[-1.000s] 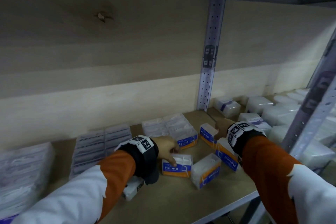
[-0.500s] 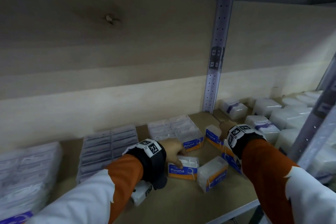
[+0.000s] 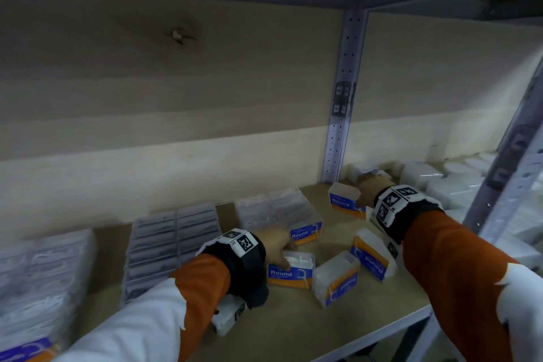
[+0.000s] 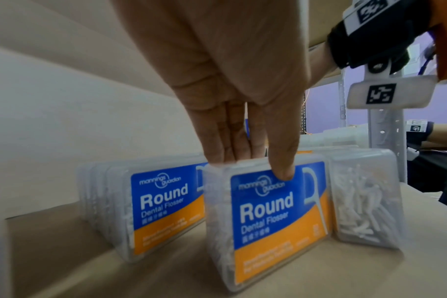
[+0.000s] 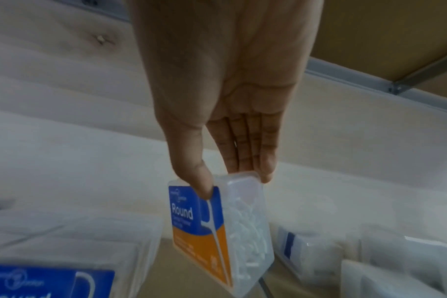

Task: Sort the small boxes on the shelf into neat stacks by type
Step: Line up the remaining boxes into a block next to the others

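Observation:
Clear boxes with blue-and-orange "Round" labels lie on the wooden shelf (image 3: 293,329). My left hand (image 3: 279,247) pinches the top of one upright Round box (image 3: 289,269). In the left wrist view its thumb sits on the label and the fingers (image 4: 227,145) go behind that box (image 4: 268,217). My right hand (image 3: 367,191) holds another Round box (image 3: 343,200) near the back. The right wrist view shows this box (image 5: 225,231) pinched between thumb and fingers (image 5: 242,149), tilted and off the shelf. Two loose Round boxes (image 3: 338,279) (image 3: 371,256) lie between my hands.
A row of Round boxes (image 3: 282,214) stands behind my left hand. Flat grey packs (image 3: 173,238) and a blurred stack (image 3: 38,282) fill the left. White boxes (image 3: 420,173) crowd the right bay beyond the back upright (image 3: 340,103). A front post (image 3: 505,179) stands beside my right arm.
My right hand has moved a little toward the back with its Round box. My left hand stays on its box. The head view has shifted slightly.

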A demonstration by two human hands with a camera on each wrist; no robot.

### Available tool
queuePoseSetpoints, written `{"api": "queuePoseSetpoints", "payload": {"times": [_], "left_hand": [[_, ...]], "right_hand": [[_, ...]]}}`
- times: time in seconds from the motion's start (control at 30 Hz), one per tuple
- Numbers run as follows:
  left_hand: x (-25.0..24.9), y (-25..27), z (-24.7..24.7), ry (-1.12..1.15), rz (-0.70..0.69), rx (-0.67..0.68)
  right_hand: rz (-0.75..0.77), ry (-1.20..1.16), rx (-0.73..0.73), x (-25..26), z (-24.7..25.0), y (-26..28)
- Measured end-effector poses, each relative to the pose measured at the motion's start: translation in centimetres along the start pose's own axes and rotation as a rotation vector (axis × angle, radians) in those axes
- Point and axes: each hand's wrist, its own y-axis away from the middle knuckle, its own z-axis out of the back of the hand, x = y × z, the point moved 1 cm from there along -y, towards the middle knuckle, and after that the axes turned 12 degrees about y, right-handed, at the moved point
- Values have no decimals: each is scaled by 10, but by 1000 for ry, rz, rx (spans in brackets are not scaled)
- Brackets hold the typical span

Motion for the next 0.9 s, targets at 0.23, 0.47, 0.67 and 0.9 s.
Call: {"api": "queuePoseSetpoints", "payload": {"times": [0.23, 0.47, 0.67, 0.9], "left_hand": [[0, 2, -5, -9, 39, -75], [7, 7, -14, 5, 135, -200], [13, 13, -14, 0, 174, -265], [12, 11, -16, -49, 195, -309]], "right_hand": [[116, 31, -47, -5, 24, 28], [280, 16, -52, 17, 16, 38], [395, 55, 14, 38, 3, 34], [435, 66, 85, 55, -14, 16]]}}
